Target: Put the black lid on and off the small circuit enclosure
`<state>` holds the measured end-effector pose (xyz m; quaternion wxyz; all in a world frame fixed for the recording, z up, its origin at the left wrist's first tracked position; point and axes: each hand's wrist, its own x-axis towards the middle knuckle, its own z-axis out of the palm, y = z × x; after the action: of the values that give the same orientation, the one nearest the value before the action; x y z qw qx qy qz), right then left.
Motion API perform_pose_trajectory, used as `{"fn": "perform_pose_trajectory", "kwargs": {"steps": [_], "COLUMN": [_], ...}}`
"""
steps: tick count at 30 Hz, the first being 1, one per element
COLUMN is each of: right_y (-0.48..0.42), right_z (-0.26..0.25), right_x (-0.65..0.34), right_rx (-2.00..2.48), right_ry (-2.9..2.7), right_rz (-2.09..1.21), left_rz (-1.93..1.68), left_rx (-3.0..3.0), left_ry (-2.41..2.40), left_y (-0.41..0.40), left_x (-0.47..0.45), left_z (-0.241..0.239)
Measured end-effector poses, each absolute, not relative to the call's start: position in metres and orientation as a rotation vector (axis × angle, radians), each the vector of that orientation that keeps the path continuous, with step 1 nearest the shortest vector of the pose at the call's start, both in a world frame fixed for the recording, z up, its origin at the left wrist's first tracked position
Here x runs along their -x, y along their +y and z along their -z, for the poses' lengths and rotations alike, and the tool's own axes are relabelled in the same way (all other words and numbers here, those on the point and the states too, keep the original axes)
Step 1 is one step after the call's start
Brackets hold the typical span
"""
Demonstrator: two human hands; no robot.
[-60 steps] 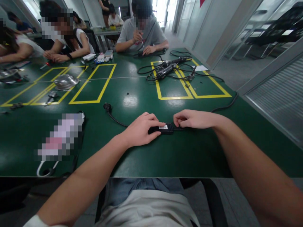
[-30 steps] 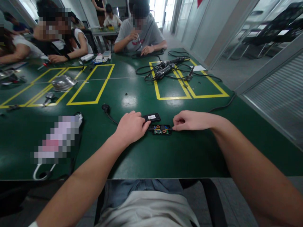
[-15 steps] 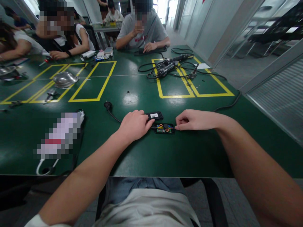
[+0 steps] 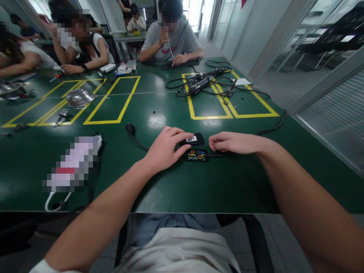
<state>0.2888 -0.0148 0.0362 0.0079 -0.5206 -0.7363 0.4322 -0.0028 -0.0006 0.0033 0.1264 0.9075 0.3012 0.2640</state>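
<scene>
Black cover [image 4: 200, 139], white label [image 4: 191, 139] up, lies just beyond the open housing [image 4: 198, 160] over the green tabletop [image 4: 199, 189]; I have the left hand [image 4: 166, 146] clamped on it, thumb at the near edge. Right hand [image 4: 237, 142] curled just beside the cable [image 4: 217, 155]; I cannot tell whether its fingertips meet or grip anything. Step in hand, my judgement: handling the cover apart from the exposed circuit board [image 4: 194, 157]. Next move calls for a steady housing. Count: two hands, one cover, one housing, one circuit board, two ring coils [image 4: 200, 157], one plug [image 4: 130, 128].
</scene>
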Motion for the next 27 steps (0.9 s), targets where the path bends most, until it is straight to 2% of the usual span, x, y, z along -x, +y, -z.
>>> {"fn": "perform_pose_trajectory", "kwargs": {"steps": [2,7,12,20,27], "right_y": [-0.015,-0.016,-0.017,-0.018,-0.020], "right_z": [-0.037,-0.041,-0.042,-0.041,-0.045], "right_x": [-0.288,-0.284,-0.283,-0.284,-0.283], "right_rx": [1.674,1.719,1.677,1.718,1.763], "right_ry": [-2.285,-2.314,-2.409,-2.434,-2.434], "right_rz": [-1.335,-1.287,-1.303,-1.291,-1.267], "left_rz": [-0.755,-0.456,-0.389,-0.533,-0.450], "left_rx": [-2.692,-2.755,-2.651,-2.336,-2.463], "left_ry": [0.732,0.579,0.683,0.970,1.176], "left_y": [-0.005,-0.008,-0.011,-0.009,0.001], "left_x": [0.002,0.000,-0.003,-0.006,-0.003], "left_z": [-0.006,-0.008,-0.011,-0.008,-0.004]}}
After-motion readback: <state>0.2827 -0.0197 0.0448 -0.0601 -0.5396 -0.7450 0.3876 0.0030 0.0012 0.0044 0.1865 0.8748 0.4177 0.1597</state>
